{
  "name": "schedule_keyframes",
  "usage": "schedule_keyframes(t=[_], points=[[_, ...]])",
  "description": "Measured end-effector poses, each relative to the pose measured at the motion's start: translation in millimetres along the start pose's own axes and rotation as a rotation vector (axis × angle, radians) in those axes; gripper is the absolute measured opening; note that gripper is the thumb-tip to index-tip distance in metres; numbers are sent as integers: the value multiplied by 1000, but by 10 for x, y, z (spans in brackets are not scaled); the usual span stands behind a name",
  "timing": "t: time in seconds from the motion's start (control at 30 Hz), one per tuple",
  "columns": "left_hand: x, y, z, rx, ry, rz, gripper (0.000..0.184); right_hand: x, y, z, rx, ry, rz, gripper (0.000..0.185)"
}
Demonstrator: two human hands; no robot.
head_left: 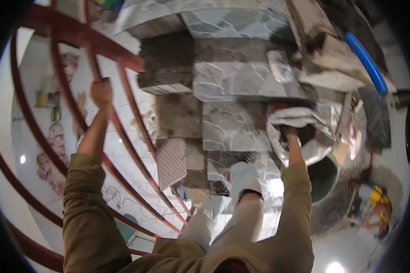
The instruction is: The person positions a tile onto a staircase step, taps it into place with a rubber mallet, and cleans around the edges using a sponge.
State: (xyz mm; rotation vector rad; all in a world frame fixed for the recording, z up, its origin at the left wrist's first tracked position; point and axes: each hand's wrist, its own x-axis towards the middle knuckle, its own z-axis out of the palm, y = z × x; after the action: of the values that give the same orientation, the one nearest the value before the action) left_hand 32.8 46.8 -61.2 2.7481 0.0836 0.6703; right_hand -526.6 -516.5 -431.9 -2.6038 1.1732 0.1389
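My left hand (101, 93) is closed around a bar (91, 57) of the dark red metal railing, with the arm stretched upward. Lower and to the right, my right hand (290, 133) reaches into the open mouth of a white sack (323, 149). Its fingers are hidden in the dark inside, so what they hold, if anything, does not show. The sack rests on stone-patterned steps (234, 125), its rim folded and crumpled. Against the sack's lower right side is a round dark green bucket (333, 184).
A blue pipe (366, 63) lies at upper right near broken stone slabs (325, 61). A striped reddish tile (172, 161) rests on the steps' left edge. Beyond the railing, a cable (118, 195) lies on the pale floor. Yellow items (379, 198) sit at lower right.
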Motion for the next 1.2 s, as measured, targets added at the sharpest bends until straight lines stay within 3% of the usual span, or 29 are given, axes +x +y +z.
schedule_keyframes(t=[0.07,0.17,0.27,0.33,0.4,0.43,0.47,0.6,0.67,0.7,0.8,0.87,0.93,1.0,1.1,1.2], points=[[-137,276,-235,-6,-105,-74,33,-53,-155,-135,21,-83,110,34],[-252,444,-436,-142,-30,-78,25,-39,-287,-290,215,-116,255,26],[-292,567,-549,-229,-43,-108,18,-226,-201,-578,785,-57,559,20],[-270,483,-515,-210,-65,-96,19,-517,-248,-1055,1271,10,852,19],[-290,502,-489,-207,-52,-74,18,-830,-361,-1575,1605,64,1004,20],[-308,591,-591,-251,-96,-142,18,-881,-330,-1762,1867,-106,882,27],[-300,623,-628,-231,-109,-146,18,-998,-648,-2155,1908,-121,842,26],[-277,634,-676,-232,-140,-206,18,-928,-1947,-2960,1669,-204,808,19],[-270,680,-737,-261,-152,-231,17,-569,-2749,-3035,1640,-480,726,29],[-266,685,-755,-278,-160,-245,16,-318,-2991,-2827,1687,-674,591,30],[-275,730,-828,-389,-175,-273,16,176,-4443,-2662,1425,-924,292,19],[-249,749,-876,-455,-182,-287,16,409,-5356,-2630,909,-1045,-144,23],[-220,712,-841,-506,-180,-246,16,623,-6070,-2612,409,-1053,-443,25],[-223,691,-822,-536,-190,-258,17,1145,-6347,-1920,409,-865,-903,26],[-255,623,-664,-558,-109,-228,20,1396,-6431,-1136,1457,-134,166,23],[-278,542,-515,-475,-111,-226,23,960,-6299,-1678,1419,-377,250,20]])
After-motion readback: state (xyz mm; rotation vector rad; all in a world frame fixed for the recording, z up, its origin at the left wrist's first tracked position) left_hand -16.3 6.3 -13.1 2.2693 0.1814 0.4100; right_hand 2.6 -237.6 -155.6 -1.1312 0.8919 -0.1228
